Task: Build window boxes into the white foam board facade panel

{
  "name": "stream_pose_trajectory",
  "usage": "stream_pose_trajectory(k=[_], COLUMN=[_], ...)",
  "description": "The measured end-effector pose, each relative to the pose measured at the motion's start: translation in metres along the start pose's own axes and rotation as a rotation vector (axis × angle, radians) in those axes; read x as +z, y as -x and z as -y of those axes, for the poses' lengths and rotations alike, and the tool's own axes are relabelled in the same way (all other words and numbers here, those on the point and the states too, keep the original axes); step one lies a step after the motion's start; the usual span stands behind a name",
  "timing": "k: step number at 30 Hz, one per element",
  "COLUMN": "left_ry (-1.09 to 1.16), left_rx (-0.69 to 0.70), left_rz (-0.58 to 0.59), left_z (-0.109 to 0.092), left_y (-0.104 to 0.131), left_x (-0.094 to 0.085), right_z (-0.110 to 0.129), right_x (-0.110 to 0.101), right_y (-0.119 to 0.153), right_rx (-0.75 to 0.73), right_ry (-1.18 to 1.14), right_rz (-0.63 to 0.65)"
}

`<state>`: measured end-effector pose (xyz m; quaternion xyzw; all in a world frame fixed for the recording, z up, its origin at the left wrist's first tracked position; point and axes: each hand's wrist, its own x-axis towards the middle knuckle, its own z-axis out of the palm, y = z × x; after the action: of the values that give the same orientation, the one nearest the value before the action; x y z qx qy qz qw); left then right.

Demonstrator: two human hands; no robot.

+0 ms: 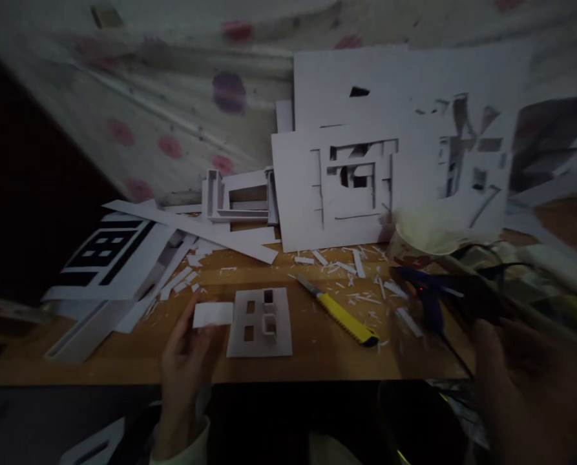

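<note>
My left hand (188,345) pinches a small white rectangular board piece (212,314) just left of a white panel. That panel (282,339) lies on the table, with small square cutouts and little raised white pieces on its face. To its right rests a yellow snap-off utility knife (341,314), blade extended toward the far left. A blue glue gun (430,300) with a small red light lies farther right, its cord running toward the table's front edge. My right hand (530,381) is dark and blurred at the lower right, closest to the glue gun; its fingers are unclear.
White cut-out boards (295,194) stand upright at the back. White offcuts (317,258) litter the wooden table (191,365). A paper cup (417,248) sits behind the glue gun. At left are stacked white panels (82,294) and a hollow white frame (242,213).
</note>
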<state>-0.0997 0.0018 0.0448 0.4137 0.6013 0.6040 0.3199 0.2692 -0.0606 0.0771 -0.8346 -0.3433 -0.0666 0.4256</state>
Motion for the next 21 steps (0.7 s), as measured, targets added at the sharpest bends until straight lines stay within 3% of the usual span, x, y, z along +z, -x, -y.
stream_pose_trajectory(k=[2, 4, 6, 10, 14, 21], left_ry=[-0.019, -0.016, -0.031, -0.079, -0.104, -0.126], left_rx=[0.109, 0.176, 0.175, 0.113, 0.102, 0.104], left_rz=[0.05, 0.088, 0.154, 0.261, 0.317, 0.335], left_z=[0.012, 0.025, 0.036, 0.046, 0.051, 0.065], left_y=[-0.017, -0.032, -0.043, -0.051, -0.052, -0.054], left_x=[-0.002, -0.004, -0.003, 0.003, 0.011, 0.017], right_z=[0.019, 0.037, 0.05, 0.06, 0.055, 0.052], right_x=[0.009, 0.033, 0.063, 0.108, 0.123, 0.126], right_y=[0.028, 0.057, 0.086, 0.132, 0.15, 0.15], right_rx=[-0.018, -0.254, -0.475, -0.737, -0.834, -0.842], right_ry=[-0.135, -0.318, -0.429, -0.394, -0.31, -0.233], right_rz=[0.043, 0.229, 0.364, 0.448, 0.555, 0.614])
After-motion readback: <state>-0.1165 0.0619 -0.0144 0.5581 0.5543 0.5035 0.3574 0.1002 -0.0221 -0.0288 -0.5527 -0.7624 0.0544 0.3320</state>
